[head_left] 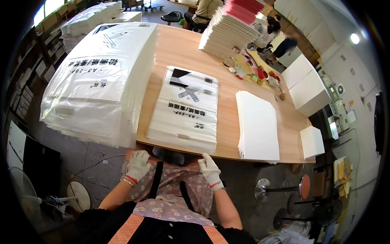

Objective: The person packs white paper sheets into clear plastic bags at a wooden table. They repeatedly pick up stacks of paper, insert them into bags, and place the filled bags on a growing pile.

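Note:
Both my hands wear white knit gloves with red cuffs. Over my lap, just short of the table's front edge, my left hand has its fingers curled in, with nothing showing in it. My right hand is also closed, knuckles up, close to the near edge of a flat stack of printed clear plastic bags. Whether it touches them I cannot tell. To the left stands a much taller pile of the same printed bags, glossy and sagging over the table edge. A stack of white paper sheets lies to the right.
On the wooden table a tall stack of white and red sheets stands at the back. Cups and small tools clutter a yellowish board. White boxes line the right edge. A stool and a fan stand on the floor.

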`<state>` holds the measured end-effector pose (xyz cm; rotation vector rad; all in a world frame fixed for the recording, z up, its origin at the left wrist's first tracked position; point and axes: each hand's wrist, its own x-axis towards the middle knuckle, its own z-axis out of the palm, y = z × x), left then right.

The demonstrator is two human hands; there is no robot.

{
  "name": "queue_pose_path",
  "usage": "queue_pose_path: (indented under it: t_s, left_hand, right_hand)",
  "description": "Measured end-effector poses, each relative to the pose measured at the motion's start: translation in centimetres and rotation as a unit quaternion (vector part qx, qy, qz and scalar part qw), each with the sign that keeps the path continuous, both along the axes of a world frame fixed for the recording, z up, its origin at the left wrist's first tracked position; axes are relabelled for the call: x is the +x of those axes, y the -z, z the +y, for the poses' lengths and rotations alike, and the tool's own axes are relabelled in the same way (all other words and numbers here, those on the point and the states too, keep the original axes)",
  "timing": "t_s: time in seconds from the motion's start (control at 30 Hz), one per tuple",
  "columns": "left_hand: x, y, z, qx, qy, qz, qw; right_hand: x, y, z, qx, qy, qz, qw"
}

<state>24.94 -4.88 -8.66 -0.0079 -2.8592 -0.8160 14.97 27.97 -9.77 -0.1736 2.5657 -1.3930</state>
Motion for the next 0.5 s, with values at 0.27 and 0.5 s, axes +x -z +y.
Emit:
queue_pose_path:
  t_s: [0.27, 0.5]
  left_hand:
    - [-2.1, 6.4, -6.8, -0.083, -0.068, -0.183, 0.977]
    - [-0.2, 5.0, -7.5, -0.027, -0.02, -0.123, 0.992]
  right_hand:
    - [-4.0, 3.9, 0.9, 0.33, -0.22, 0.096, 0.913]
    - [-2.4, 0.9, -0.2, 0.347, -0.232, 0.099, 0.903]
